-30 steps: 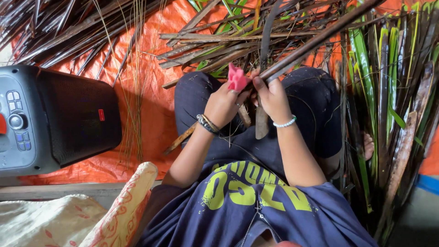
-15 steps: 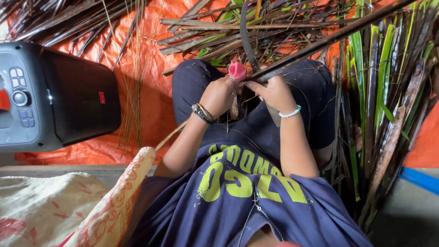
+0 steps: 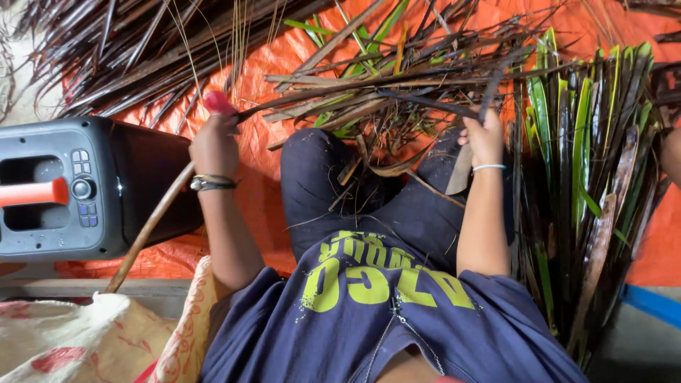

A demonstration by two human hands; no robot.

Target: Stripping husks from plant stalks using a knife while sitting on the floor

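The left hand [image 3: 213,145] was closed around a long brown palm stalk [image 3: 152,223], fingers wrapped tight on it just beside the black speaker [image 3: 106,188]; the stalk ran down along the speaker's right face and stuck out beyond the knuckles toward the leaf pile [image 3: 397,78]. A pink-handled tool [image 3: 218,103] showed above the fist. The right hand [image 3: 484,138], well apart from the speaker, was clamped on a dark leaf strip [image 3: 489,89] that curved upward from the fingers. As a judgement, the stalk's lower end could scrape or knock the speaker if swung, and the strip might tear or slip if pulled hard, since the grip sat near its end
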